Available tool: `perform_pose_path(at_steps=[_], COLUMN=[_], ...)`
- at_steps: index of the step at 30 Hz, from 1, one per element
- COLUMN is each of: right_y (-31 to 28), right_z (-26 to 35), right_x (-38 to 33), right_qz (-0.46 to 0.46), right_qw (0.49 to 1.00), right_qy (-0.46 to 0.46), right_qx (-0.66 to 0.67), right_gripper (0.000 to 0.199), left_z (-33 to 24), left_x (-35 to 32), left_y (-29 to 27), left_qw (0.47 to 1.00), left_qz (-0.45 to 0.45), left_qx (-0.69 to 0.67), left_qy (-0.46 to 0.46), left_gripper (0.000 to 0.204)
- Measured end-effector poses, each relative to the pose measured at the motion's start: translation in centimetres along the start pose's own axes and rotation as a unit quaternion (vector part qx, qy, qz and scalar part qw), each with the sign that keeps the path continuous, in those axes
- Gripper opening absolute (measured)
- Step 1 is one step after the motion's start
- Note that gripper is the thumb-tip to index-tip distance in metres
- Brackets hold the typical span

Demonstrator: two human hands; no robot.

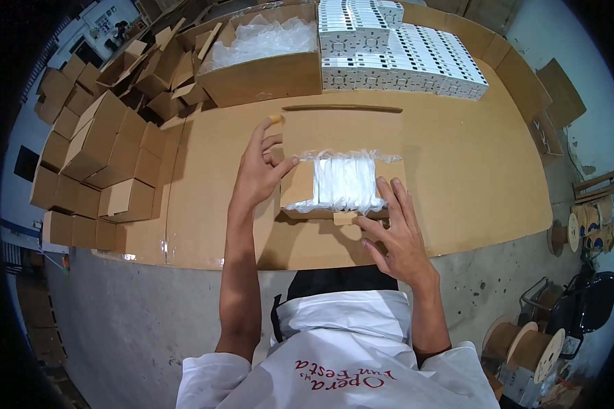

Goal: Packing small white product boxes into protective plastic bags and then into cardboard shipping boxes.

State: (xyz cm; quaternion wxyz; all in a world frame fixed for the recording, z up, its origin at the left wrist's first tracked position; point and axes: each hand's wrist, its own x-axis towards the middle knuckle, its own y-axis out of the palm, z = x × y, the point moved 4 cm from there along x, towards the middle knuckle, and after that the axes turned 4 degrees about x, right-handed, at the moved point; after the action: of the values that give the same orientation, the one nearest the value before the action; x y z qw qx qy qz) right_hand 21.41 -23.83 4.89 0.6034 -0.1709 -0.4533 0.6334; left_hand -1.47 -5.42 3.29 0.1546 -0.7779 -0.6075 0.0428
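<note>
In front of me on the table lies a small brown cardboard box (297, 185) with its lid (341, 129) folded back, away from me. A row of white flat pieces (344, 182) fills its middle, with clear plastic wrap (300, 205) bunched along the near and far edges. My left hand (259, 167) is at the box's left side, fingers spread, the thumb at the far left corner. My right hand (400, 235) is at the near right corner, its fingers stretched out over the side and front edge. A small cardboard tab (345, 218) sticks out at the front, near my right fingertips.
Closed brown boxes (109, 150) are stacked at the left, with open empty ones (164, 65) behind. A large carton (259, 80) of clear plastic bags stands at the back, beside stacked white printed boxes (402, 61). A cardboard wall (525, 82) edges the right back of the table.
</note>
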Motion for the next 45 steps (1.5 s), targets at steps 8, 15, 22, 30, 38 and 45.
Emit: perform_pose_path(at_steps=[8, 15, 22, 30, 38, 45], right_y=[0.4, 1.3, 2.1, 0.5, -1.7, -0.6], right_z=[-0.8, -1.7, -3.7, -5.7, -5.6, -3.5], right_x=[-0.5, -0.9, -2.5, -1.0, 0.7, 1.1], right_qz=[0.014, 0.003, -0.152, -0.290, -0.251, -0.156], right_qw=[1.000, 0.998, 0.986, 0.949, 0.957, 0.985], right_qy=[-0.008, -0.005, -0.019, 0.072, 0.050, -0.075], right_qx=[-0.016, -0.055, 0.063, 0.102, 0.138, -0.009], right_gripper=[0.049, 0.052, 0.049, 0.028, 0.023, 0.025], left_z=[0.0, -0.5, 1.5, 0.1, -1.2, -2.4], left_x=[-3.9, -7.3, -7.6, -7.4, -7.2, -8.0], left_y=[0.2, 1.0, 1.9, 1.3, 1.0, 2.0], left_qw=[0.961, 0.955, 0.965, 0.971, 0.962, 0.909], left_qz=[-0.103, -0.042, -0.047, -0.004, -0.004, -0.013], left_qx=[0.073, -0.042, -0.021, 0.063, 0.120, 0.290], left_qy=[0.244, 0.291, 0.256, 0.230, 0.246, 0.300], left_gripper=[0.043, 0.026, 0.017, 0.015, 0.016, 0.019])
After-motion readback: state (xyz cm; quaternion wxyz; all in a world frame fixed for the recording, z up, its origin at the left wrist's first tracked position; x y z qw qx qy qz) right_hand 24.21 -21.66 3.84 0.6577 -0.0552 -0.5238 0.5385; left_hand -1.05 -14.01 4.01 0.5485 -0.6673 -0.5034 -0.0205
